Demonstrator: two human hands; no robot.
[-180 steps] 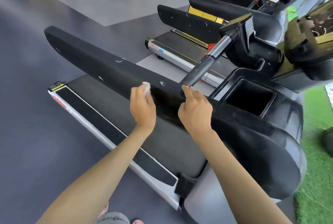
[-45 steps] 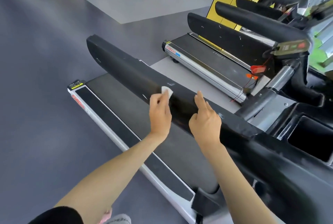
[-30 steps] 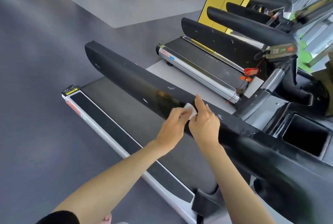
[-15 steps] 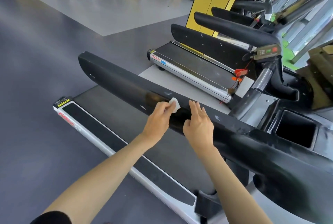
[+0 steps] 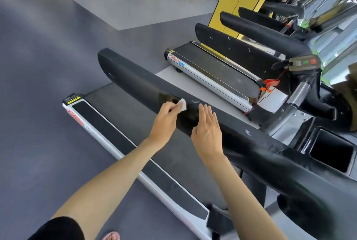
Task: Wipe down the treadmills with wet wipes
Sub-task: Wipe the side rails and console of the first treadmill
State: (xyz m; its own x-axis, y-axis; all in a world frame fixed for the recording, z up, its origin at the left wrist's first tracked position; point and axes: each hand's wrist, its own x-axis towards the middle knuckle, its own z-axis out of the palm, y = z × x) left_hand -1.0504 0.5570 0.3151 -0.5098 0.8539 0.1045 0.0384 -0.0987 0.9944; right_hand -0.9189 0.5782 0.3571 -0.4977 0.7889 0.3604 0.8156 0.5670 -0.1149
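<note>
Left hand [image 5: 164,123]: fingers curled, pinching a small white wet wipe [image 5: 182,104] and pressing it to the top edge of the handrail.
Right hand [image 5: 207,129]: open and holding nothing, fingers straight and close together, laid flat on the near side of the same rail, just beside the left hand.
Wet wipe: folded small, on the rail about midway along its length (only one white corner shows past the fingertips).
Handrail [image 5: 135,83]: long, black and glossy, running from far left to near right, with a few pale scuff marks.
Treadmill [image 5: 119,116]: dark belt below the rail, a silver side strip [image 5: 125,154] on its near edge.
Cup holder [image 5: 332,152]: square black well at the right, by the console.
Next treadmill [image 5: 212,71]: parallel and beyond, a red safety clip [image 5: 270,83] hanging near its front end.
Floor [image 5: 38,65]: dark grey, paler grey farther off.
</note>
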